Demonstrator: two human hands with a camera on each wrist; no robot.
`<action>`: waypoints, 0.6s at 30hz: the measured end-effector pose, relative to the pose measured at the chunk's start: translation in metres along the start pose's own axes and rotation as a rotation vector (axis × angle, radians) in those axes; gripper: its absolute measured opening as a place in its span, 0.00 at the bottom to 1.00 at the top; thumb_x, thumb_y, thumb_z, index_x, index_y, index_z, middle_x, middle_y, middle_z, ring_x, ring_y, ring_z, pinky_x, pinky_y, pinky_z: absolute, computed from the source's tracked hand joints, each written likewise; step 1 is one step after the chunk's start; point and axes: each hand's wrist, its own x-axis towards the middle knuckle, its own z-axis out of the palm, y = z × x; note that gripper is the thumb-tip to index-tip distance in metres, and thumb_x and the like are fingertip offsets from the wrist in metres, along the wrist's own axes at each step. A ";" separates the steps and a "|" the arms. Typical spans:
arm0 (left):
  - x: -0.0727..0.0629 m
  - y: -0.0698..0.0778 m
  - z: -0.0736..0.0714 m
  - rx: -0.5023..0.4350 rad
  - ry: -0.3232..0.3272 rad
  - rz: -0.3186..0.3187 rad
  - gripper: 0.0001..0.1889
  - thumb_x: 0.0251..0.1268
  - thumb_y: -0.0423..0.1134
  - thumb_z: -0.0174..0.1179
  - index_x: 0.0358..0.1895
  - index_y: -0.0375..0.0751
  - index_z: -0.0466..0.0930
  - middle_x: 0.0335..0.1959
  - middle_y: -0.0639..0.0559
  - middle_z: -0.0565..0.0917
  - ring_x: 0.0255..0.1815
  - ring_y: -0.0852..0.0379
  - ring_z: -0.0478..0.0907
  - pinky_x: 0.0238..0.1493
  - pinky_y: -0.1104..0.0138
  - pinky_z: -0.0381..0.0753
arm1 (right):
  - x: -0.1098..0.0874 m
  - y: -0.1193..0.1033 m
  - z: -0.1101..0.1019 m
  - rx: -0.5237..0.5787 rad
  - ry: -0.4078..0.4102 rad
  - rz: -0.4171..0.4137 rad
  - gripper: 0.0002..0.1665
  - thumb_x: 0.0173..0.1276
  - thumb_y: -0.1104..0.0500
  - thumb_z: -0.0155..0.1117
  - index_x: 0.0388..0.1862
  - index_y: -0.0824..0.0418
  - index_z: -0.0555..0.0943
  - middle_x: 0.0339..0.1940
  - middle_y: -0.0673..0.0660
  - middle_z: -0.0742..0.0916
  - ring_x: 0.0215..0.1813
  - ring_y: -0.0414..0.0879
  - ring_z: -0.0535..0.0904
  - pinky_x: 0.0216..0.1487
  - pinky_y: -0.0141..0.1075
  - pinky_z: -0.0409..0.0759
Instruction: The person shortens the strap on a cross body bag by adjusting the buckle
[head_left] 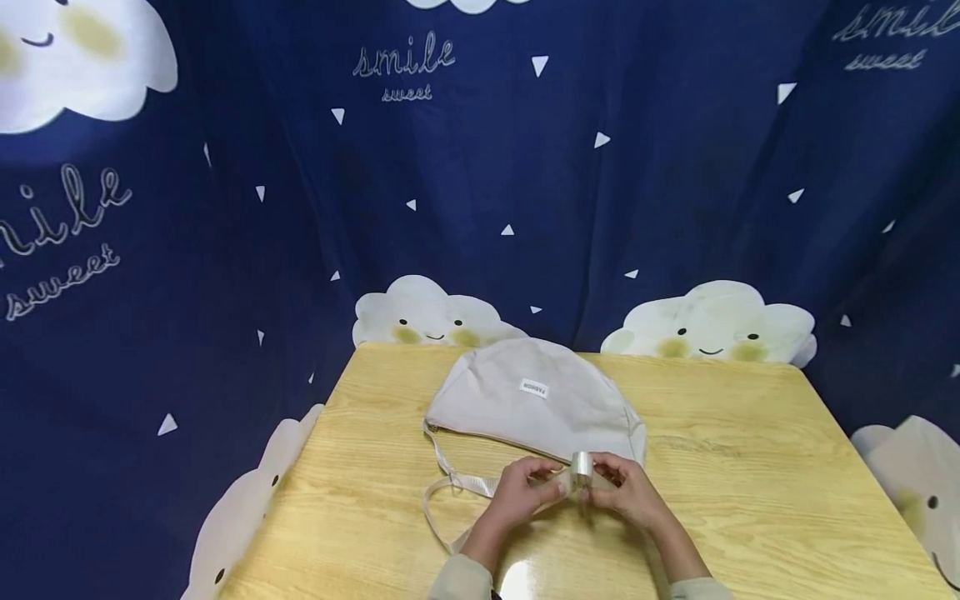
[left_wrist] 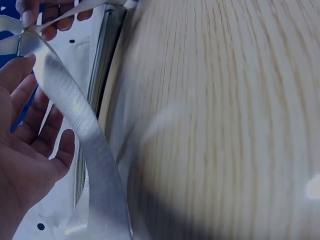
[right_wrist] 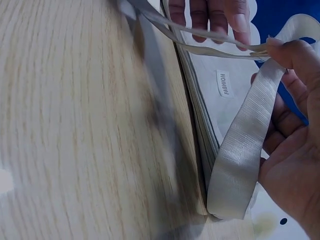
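A pale beige half-round bag (head_left: 555,400) with a small "FASHION" label lies flat on the wooden table. Just in front of it, my left hand (head_left: 528,487) and right hand (head_left: 626,492) hold its ribbon-like strap (right_wrist: 245,135), close together. A shiny loop of the strap (head_left: 581,468) stands up between them. In the right wrist view, the right thumb and fingers (right_wrist: 300,95) pinch the strap near a thin metal slider (right_wrist: 267,52). My left hand (left_wrist: 30,145) has its thumb against the strap (left_wrist: 82,117), with the other fingers loosely bent behind it.
The wooden table (head_left: 750,467) extends to both sides of the bag. Another length of strap (head_left: 442,492) trails from the bag's left corner onto the tabletop. Behind and beside the table hangs a dark blue curtain (head_left: 465,167) with clouds and triangles.
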 end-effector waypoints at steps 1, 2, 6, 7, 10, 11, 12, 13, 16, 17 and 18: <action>0.000 0.001 0.000 -0.008 0.008 0.008 0.12 0.52 0.37 0.68 0.41 0.42 0.84 0.31 0.59 0.78 0.32 0.63 0.75 0.34 0.68 0.76 | 0.000 0.000 0.000 0.000 0.000 0.001 0.27 0.48 0.69 0.73 0.49 0.69 0.78 0.35 0.58 0.83 0.36 0.46 0.76 0.36 0.34 0.72; 0.000 0.002 0.000 -0.012 0.016 0.016 0.11 0.51 0.36 0.68 0.40 0.41 0.84 0.30 0.59 0.78 0.31 0.63 0.74 0.34 0.69 0.75 | 0.000 -0.001 0.001 0.003 -0.002 0.002 0.27 0.48 0.69 0.73 0.49 0.69 0.78 0.35 0.59 0.83 0.36 0.46 0.76 0.36 0.33 0.72; -0.001 0.009 0.002 -0.031 0.054 0.063 0.09 0.50 0.30 0.68 0.36 0.35 0.84 0.25 0.55 0.76 0.26 0.64 0.72 0.27 0.71 0.74 | -0.001 -0.001 0.002 0.009 -0.015 0.003 0.26 0.49 0.69 0.72 0.50 0.69 0.77 0.35 0.59 0.83 0.36 0.46 0.77 0.36 0.34 0.73; -0.002 0.013 0.002 -0.040 0.064 0.076 0.08 0.50 0.29 0.67 0.35 0.33 0.84 0.24 0.53 0.76 0.25 0.64 0.71 0.26 0.72 0.74 | -0.001 -0.002 0.002 0.011 -0.018 -0.001 0.26 0.49 0.69 0.72 0.50 0.69 0.77 0.35 0.59 0.84 0.37 0.46 0.77 0.37 0.34 0.73; -0.005 0.026 0.000 -0.061 0.085 0.102 0.06 0.50 0.26 0.66 0.34 0.29 0.83 0.23 0.46 0.76 0.23 0.62 0.70 0.24 0.73 0.72 | -0.003 -0.002 0.002 0.015 -0.021 -0.026 0.27 0.49 0.69 0.73 0.50 0.69 0.77 0.35 0.57 0.84 0.37 0.46 0.77 0.38 0.34 0.73; -0.007 0.030 -0.001 -0.064 0.090 0.104 0.06 0.50 0.26 0.66 0.33 0.29 0.82 0.22 0.45 0.76 0.23 0.62 0.71 0.24 0.73 0.72 | -0.003 -0.002 0.002 0.016 -0.020 -0.035 0.27 0.48 0.69 0.73 0.50 0.69 0.77 0.35 0.57 0.84 0.37 0.46 0.78 0.39 0.34 0.73; -0.008 0.035 -0.002 -0.068 0.093 0.106 0.06 0.51 0.26 0.66 0.33 0.28 0.82 0.22 0.43 0.76 0.23 0.61 0.71 0.24 0.74 0.72 | -0.003 -0.002 0.002 0.018 -0.019 -0.042 0.27 0.48 0.69 0.73 0.50 0.69 0.77 0.35 0.56 0.85 0.37 0.45 0.78 0.39 0.33 0.74; -0.009 0.038 -0.003 -0.070 0.097 0.106 0.05 0.51 0.26 0.65 0.33 0.28 0.82 0.23 0.42 0.77 0.23 0.61 0.71 0.25 0.74 0.72 | -0.003 -0.002 0.002 0.020 -0.020 -0.050 0.27 0.48 0.69 0.73 0.49 0.69 0.77 0.35 0.56 0.85 0.38 0.45 0.78 0.40 0.33 0.74; -0.011 0.043 -0.005 -0.062 0.104 0.092 0.05 0.51 0.26 0.66 0.32 0.28 0.82 0.24 0.41 0.78 0.24 0.61 0.72 0.27 0.73 0.73 | -0.004 -0.002 0.003 0.023 -0.018 -0.055 0.27 0.48 0.69 0.73 0.49 0.70 0.77 0.36 0.58 0.85 0.38 0.46 0.78 0.40 0.33 0.74; -0.012 0.044 -0.005 -0.061 0.106 0.091 0.05 0.51 0.27 0.66 0.32 0.28 0.82 0.24 0.42 0.78 0.25 0.61 0.72 0.27 0.73 0.73 | -0.003 -0.002 0.003 0.023 -0.017 -0.050 0.27 0.48 0.70 0.73 0.50 0.70 0.77 0.36 0.58 0.85 0.38 0.46 0.78 0.40 0.33 0.74; -0.012 0.044 -0.006 -0.061 0.106 0.088 0.05 0.52 0.27 0.66 0.32 0.29 0.82 0.24 0.42 0.79 0.25 0.61 0.72 0.28 0.72 0.74 | -0.003 -0.003 0.003 0.023 -0.015 -0.046 0.27 0.48 0.70 0.73 0.50 0.70 0.77 0.36 0.59 0.85 0.38 0.46 0.78 0.40 0.34 0.74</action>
